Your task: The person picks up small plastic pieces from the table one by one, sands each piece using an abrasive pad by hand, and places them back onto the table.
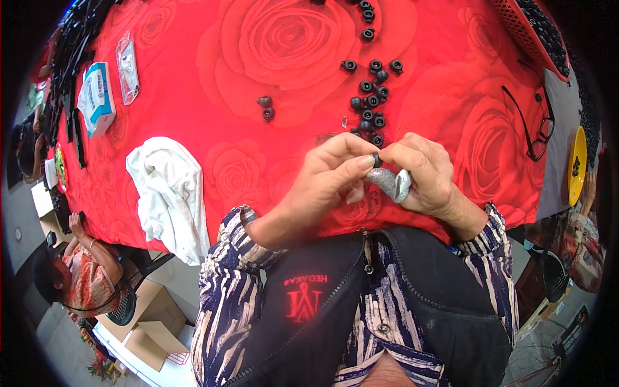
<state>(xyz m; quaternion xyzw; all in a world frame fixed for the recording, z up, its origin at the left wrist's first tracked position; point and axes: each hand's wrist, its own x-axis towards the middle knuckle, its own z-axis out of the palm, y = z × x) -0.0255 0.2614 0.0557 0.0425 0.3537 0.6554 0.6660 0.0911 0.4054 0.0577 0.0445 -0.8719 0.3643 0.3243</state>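
Pinching a small black knob (377, 160) between thumb and fingertips, a person's left hand (332, 169) is hovering above the near side of a red rose-print tablecloth (296, 77), while the right hand (422, 173) is curling around a speckled grey object (387, 182) and holding its fingertips close beside the knob. Ring-mouthed black parts (372, 101) are lying in a cluster up the tablecloth's middle, with two similar pieces (267, 113) sitting left of its centre. A crumpled white cloth (169, 193) is draping over the tablecloth's near left edge; a blue-and-white soft packet (97, 100) with small printed lettering and a clear plastic pouch (127, 68) are resting at its far left. Black-framed eyeglasses (518, 108) are lying toward its right side, a red latticed plastic basket (519, 29) is standing at its far right corner, and red lettering (303, 303) is showing on the wearer's dark zippered vest (438, 277).
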